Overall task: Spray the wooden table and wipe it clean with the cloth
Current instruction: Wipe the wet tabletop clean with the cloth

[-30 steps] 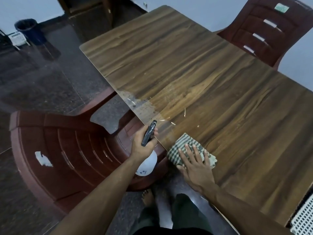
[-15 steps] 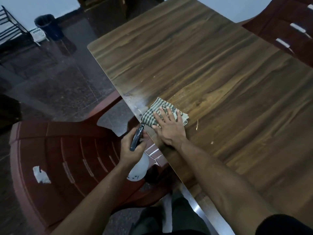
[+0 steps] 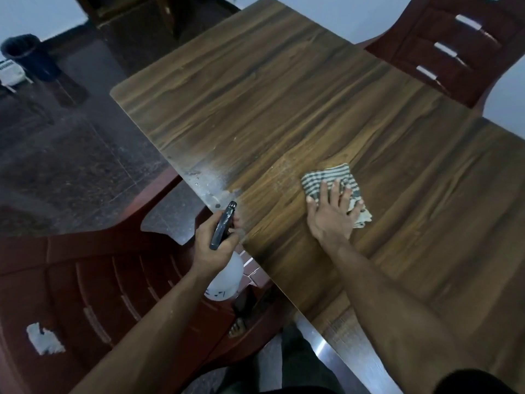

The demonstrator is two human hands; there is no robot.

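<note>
The wooden table runs from top centre to the lower right. My right hand presses flat, fingers spread, on a striped green-and-white cloth lying near the table's middle. My left hand grips a white spray bottle with a dark nozzle, held just off the table's left edge, nozzle pointing toward the tabletop. A wet, pale patch with droplets shows on the table edge beside the nozzle.
A dark red plastic chair stands at the lower left under the bottle. Another red chair stands at the far right side of the table. A dark bin sits on the floor at the upper left. My foot shows below the table edge.
My right hand has slid the cloth from the table's left edge rightward toward the middle. My left hand keeps the bottle beside the edge.
</note>
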